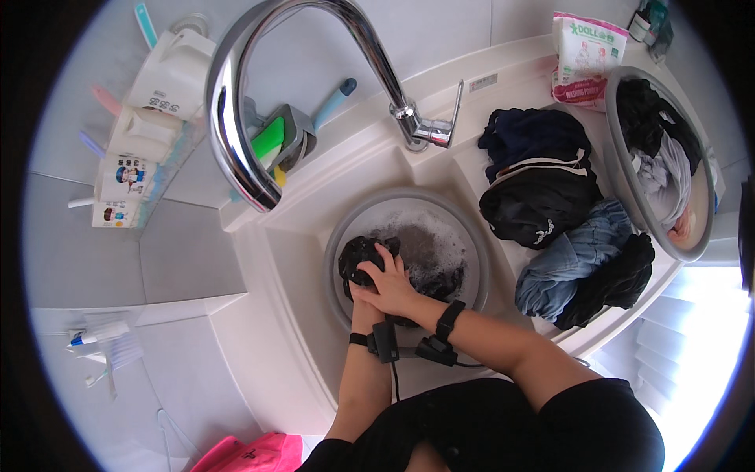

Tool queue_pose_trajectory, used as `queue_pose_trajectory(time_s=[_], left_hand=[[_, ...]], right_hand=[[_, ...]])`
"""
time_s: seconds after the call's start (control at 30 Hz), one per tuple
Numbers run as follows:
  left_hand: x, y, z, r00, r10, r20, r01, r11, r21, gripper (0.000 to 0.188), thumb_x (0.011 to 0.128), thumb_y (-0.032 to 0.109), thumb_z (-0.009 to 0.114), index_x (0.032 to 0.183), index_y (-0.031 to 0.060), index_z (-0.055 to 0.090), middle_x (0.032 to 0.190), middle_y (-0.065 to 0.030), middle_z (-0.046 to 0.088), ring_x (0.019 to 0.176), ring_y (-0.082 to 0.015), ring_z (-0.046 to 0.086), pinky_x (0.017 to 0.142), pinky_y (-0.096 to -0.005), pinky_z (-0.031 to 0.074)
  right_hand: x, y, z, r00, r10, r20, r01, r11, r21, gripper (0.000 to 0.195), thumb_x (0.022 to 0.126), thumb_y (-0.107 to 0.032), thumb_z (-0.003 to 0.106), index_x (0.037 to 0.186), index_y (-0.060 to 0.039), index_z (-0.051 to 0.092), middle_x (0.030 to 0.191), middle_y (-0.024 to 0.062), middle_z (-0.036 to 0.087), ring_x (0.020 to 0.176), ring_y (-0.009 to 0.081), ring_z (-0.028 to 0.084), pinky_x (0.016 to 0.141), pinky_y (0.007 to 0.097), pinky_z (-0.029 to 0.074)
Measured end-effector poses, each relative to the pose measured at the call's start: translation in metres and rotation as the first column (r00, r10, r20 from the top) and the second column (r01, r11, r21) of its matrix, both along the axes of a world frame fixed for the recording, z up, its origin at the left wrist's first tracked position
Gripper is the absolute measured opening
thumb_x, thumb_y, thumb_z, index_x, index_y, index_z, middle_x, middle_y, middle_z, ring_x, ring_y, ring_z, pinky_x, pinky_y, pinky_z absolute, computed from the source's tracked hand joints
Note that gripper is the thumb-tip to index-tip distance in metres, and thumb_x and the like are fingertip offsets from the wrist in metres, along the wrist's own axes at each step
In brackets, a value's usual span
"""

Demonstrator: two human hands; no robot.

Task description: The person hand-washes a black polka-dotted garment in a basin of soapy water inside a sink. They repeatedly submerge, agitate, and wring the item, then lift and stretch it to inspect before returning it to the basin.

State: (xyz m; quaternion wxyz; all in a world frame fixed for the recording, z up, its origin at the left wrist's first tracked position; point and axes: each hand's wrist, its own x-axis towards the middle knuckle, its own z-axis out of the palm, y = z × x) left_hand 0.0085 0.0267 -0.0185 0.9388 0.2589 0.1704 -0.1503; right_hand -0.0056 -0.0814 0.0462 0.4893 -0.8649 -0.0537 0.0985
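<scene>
A round grey-rimmed basin [481, 253] with cloudy, sudsy water stands in the sink. Bunched at its left side is a wet black garment [361, 258]. My right hand [386, 283] presses on the cloth with its fingers spread. Under it, my left hand [364, 295] is mostly hidden by the right hand and the cloth, so its grip does not show. More dark fabric [439, 286] lies partly under the suds at the basin's right. Both wrists wear black straps with small devices.
A chrome faucet [377, 56] arches above the sink. Right of the basin lie a black garment [531, 203], folded jeans [575, 256] and other dark clothes. Behind them stand a washing powder bag [588, 59] and a grey tub [613, 141] of laundry. A caddy [298, 133] holds brushes.
</scene>
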Motion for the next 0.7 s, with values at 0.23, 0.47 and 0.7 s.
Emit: queue_pose_trajectory(time_s=[0.23,0.47,0.7], left_hand=[[0.003,-0.026,0.006,0.941,-0.030,-0.338,0.150,0.931,0.333,0.030,0.095,0.018,0.048,0.122,0.0068,0.056,0.120,-0.0086,0.061,0.108,-0.0246,0.059,0.092,-0.0422,0.048],[0.008,0.003,0.036,0.981,-0.155,-0.114,0.133,0.974,-0.182,0.042,0.095,0.039,0.041,0.115,0.0060,0.058,0.117,-0.0132,0.060,0.112,-0.0347,0.055,0.098,-0.0498,0.042],[-0.019,-0.051,0.034,0.943,-0.035,-0.332,0.113,0.969,0.218,0.024,0.098,0.021,0.052,0.117,0.0078,0.058,0.113,-0.0068,0.062,0.104,-0.0219,0.057,0.096,-0.0392,0.044]], right_hand=[[0.086,-0.036,-0.072,0.919,-0.176,-0.354,0.256,0.948,0.191,0.047,0.085,-0.035,0.056,0.119,-0.0040,0.057,0.118,0.0304,0.053,0.107,0.0481,0.053,0.093,0.0504,0.045],[0.005,-0.005,-0.019,0.983,-0.041,0.179,0.041,0.999,0.005,0.038,0.082,-0.030,0.059,0.114,-0.0095,0.060,0.118,0.0216,0.055,0.112,0.0424,0.048,0.093,0.0526,0.042],[0.074,-0.051,-0.077,0.876,-0.392,-0.282,0.338,0.914,-0.223,0.046,0.087,-0.042,0.053,0.113,-0.0047,0.060,0.125,0.0211,0.053,0.114,0.0466,0.046,0.095,0.0505,0.042]])
